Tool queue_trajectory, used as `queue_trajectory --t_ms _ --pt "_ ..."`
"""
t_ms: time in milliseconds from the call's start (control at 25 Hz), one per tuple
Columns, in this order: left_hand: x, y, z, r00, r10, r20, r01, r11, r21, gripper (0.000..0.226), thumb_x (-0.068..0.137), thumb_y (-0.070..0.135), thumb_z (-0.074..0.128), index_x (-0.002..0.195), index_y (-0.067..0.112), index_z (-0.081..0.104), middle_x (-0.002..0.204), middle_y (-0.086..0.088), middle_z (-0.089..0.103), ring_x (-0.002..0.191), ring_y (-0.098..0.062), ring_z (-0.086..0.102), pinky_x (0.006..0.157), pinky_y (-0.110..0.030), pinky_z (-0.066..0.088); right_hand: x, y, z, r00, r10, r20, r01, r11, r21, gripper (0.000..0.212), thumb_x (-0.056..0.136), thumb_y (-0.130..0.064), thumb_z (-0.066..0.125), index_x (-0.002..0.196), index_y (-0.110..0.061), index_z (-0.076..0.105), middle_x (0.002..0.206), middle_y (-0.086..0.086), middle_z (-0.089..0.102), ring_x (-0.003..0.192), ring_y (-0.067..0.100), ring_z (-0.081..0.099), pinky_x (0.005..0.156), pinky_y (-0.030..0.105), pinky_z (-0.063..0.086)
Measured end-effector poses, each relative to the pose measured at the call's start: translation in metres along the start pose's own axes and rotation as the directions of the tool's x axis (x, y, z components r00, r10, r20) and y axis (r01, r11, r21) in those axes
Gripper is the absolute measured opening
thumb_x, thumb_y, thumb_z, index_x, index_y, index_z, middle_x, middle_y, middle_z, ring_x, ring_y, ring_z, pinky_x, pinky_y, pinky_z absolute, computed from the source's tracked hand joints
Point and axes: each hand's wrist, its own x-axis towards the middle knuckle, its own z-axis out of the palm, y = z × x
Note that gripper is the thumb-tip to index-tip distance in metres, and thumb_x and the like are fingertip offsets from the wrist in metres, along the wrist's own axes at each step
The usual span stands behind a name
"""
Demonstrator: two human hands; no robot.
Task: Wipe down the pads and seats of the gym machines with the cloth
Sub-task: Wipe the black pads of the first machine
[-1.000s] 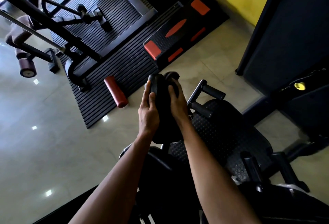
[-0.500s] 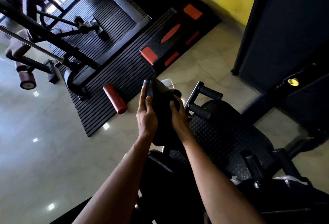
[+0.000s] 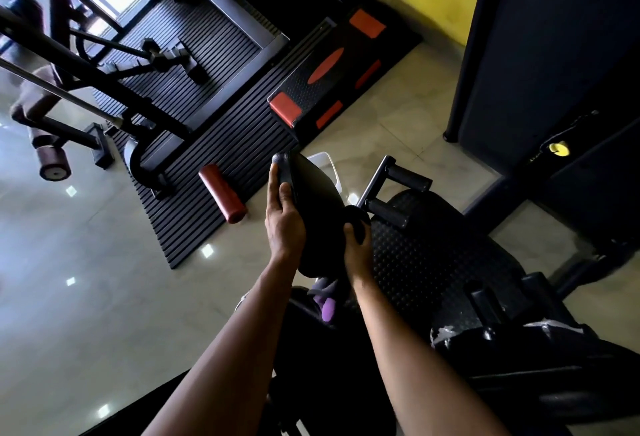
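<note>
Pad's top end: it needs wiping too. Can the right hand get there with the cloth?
Probably yes: the pad above the right hand and cloth is bare; the left hand grips only its left edge.

black oval vinyl pad (image 3: 317, 200): tilted, face up-right | dark bunched cloth (image 3: 354, 219): touching pad's lower right edge

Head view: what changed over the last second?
The right hand, gripping the dark cloth, slid down the black pad toward the person, uncovering its upper face. The left hand kept holding the pad's left edge.
</note>
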Motion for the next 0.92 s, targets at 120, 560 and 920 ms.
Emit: queue_trajectory --t_ms 120,560,920 --pt "0.000 -0.003 0.001 1.000 -0.001 -0.016 0.001 1.000 -0.015 0.039 0.107 0.043 0.038 0.143 0.060 0.038 0.149 0.018 0.048 0.131 -0.008 0.047 0.109 -0.031 0.037 0.028 -0.010 -0.009 0.984 0.175 0.037 -0.175 0.984 -0.019 0.054 0.105 -0.029 0.053 0.152 -0.007 0.039 0.149 0.019 0.049 0.135 0.034 0.049 0.106 0.034 0.040" --pt "-0.023 -0.013 0.027 0.952 -0.187 -0.242 0.151 0.976 -0.160 0.044 0.106 0.048 0.035 0.149 0.057 0.027 0.154 -0.006 0.044 0.140 -0.027 0.041 0.119 -0.044 0.030 -0.099 -0.066 -0.020 0.836 -0.523 0.166 0.549 0.803 -0.234 0.040 0.093 -0.052 0.056 0.130 -0.036 0.058 0.136 -0.013 0.059 0.126 0.007 0.055 0.103 0.028 0.046" --pt "-0.033 -0.007 0.041 0.905 -0.261 -0.335 0.207 0.960 -0.189 0.047 0.107 0.047 0.029 0.153 0.052 0.023 0.155 -0.005 0.042 0.141 -0.028 0.040 0.119 -0.038 0.028 -0.033 -0.028 -0.049 0.991 0.036 -0.131 -0.006 0.975 0.224 0.016 0.092 -0.036 0.065 0.102 -0.023 0.066 0.122 0.015 0.069 0.111 0.029 0.067 0.101 0.044 0.052"
